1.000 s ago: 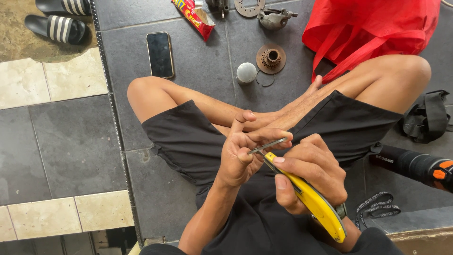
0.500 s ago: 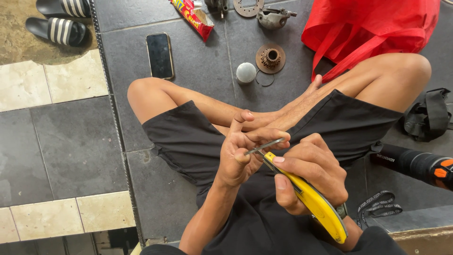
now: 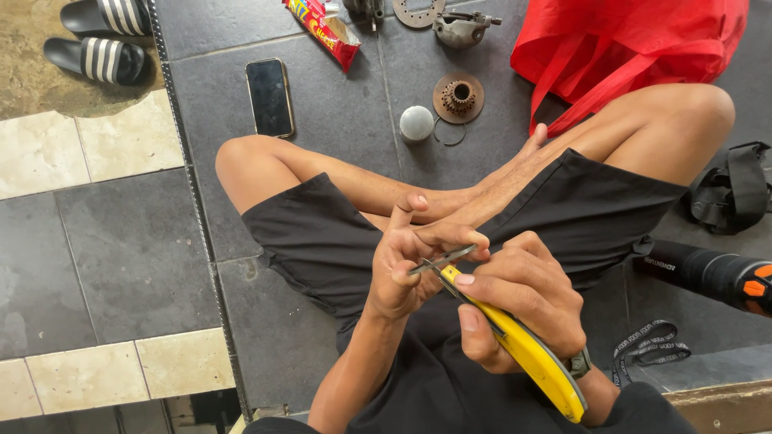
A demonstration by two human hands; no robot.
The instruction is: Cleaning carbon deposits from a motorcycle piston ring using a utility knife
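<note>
Place: we sit on a home repair spot's tiled floor (image 3: 121, 257).
Signs: we see sandals (image 3: 96, 40), rusty sprocket (image 3: 458, 96), metal parts (image 3: 462, 24).

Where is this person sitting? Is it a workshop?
Probably a tiled floor at a home or small repair spot, not a proper workshop. Rusty metal parts lie on the tiles beside a phone, sandals sit at the edge, and the right hand grips pliers.

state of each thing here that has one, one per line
left hand: pinching a small metal ring
right hand: gripping yellow-handled pliers
pliers tips: at the ring
phone: screen dark, flat on the floor
snack packet: torn open
sandals: off, side by side
</note>
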